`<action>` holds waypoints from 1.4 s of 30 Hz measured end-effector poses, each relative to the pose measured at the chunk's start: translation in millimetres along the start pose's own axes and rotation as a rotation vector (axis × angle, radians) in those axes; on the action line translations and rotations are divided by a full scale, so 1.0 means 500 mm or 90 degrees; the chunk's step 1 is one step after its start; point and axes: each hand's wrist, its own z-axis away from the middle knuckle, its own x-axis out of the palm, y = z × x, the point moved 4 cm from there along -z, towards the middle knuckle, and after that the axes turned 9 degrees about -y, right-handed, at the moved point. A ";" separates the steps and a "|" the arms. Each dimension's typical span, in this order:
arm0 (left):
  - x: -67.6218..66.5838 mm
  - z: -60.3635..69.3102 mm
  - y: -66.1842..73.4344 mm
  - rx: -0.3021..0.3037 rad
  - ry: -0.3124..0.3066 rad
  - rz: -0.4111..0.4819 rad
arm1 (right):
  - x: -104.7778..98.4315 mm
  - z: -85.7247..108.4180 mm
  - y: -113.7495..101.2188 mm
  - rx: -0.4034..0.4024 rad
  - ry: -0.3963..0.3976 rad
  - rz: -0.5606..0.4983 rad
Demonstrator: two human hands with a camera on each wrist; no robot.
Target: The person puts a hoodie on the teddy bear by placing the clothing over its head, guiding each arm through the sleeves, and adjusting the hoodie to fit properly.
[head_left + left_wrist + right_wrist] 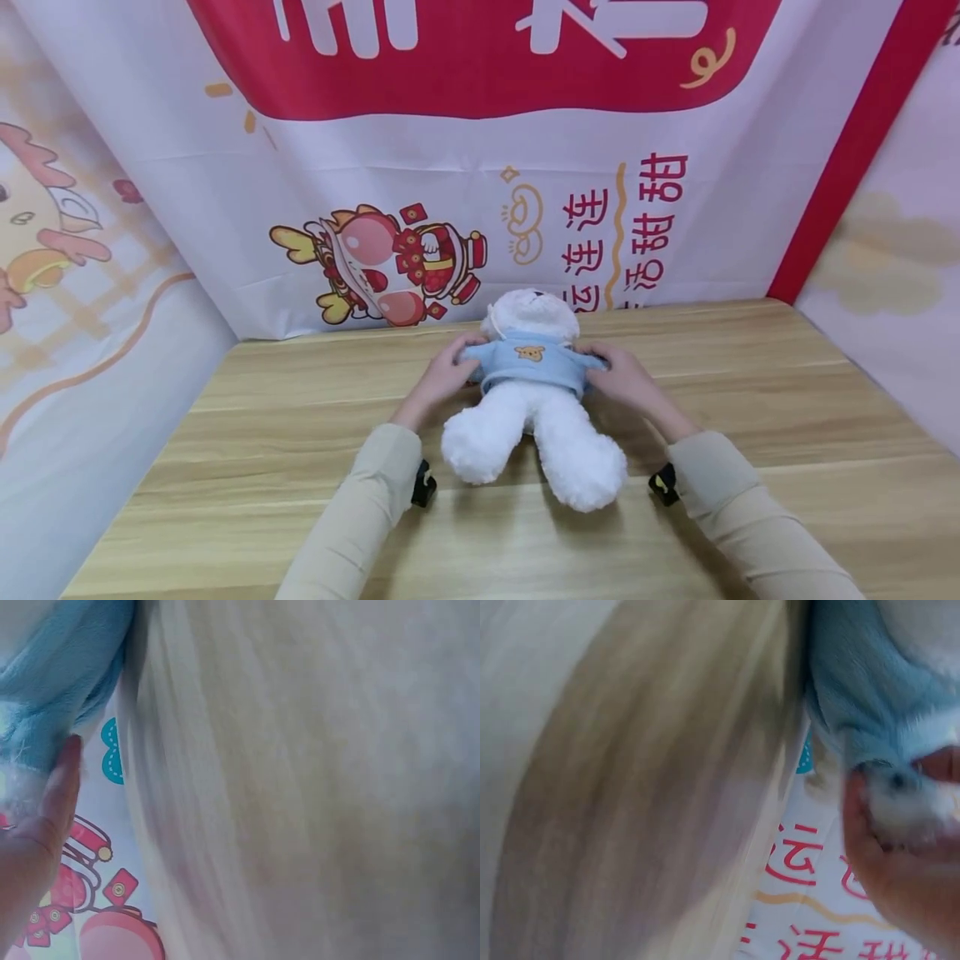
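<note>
A white plush toy (551, 433) in a light blue shirt (534, 367) with a small animal patch lies on its back on the wooden table, legs pointing toward me. My left hand (448, 372) grips the toy's arm on the left; in the left wrist view a digit of this hand (37, 847) lies against the blue sleeve (67, 667). On the other side my right hand (626, 379) holds the opposite arm. The right wrist view has its fingers curled around the white paw (904, 810) just past the sleeve (862, 682).
The wooden table (315, 442) reaches back to a white cloth backdrop (420, 142) with red lettering and a cartoon figure. The toy's head is close to that backdrop. Printed cloth walls (97, 275) rise on both sides.
</note>
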 end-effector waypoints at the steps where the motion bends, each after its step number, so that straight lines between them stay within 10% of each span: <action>1: -0.001 0.000 -0.003 -0.010 0.009 0.005 | 0.001 0.002 0.004 -0.012 -0.018 -0.019; 7: -0.007 -0.002 -0.006 -0.002 0.089 -0.069 | 0.005 0.009 0.015 -0.073 -0.087 -0.106; 18: -0.006 0.009 0.018 0.059 0.116 -0.152 | -0.020 0.005 0.018 0.009 -0.046 -0.140; 24: -0.003 0.011 0.007 -0.023 0.046 -0.064 | -0.009 0.003 0.006 0.031 -0.065 -0.105; 34: 0.012 0.017 -0.001 -0.050 -0.113 0.020 | 0.003 -0.009 0.008 0.016 -0.082 -0.021; 42: 0.018 0.012 0.008 -0.018 -0.177 -0.040 | 0.007 -0.005 -0.003 0.007 -0.118 -0.072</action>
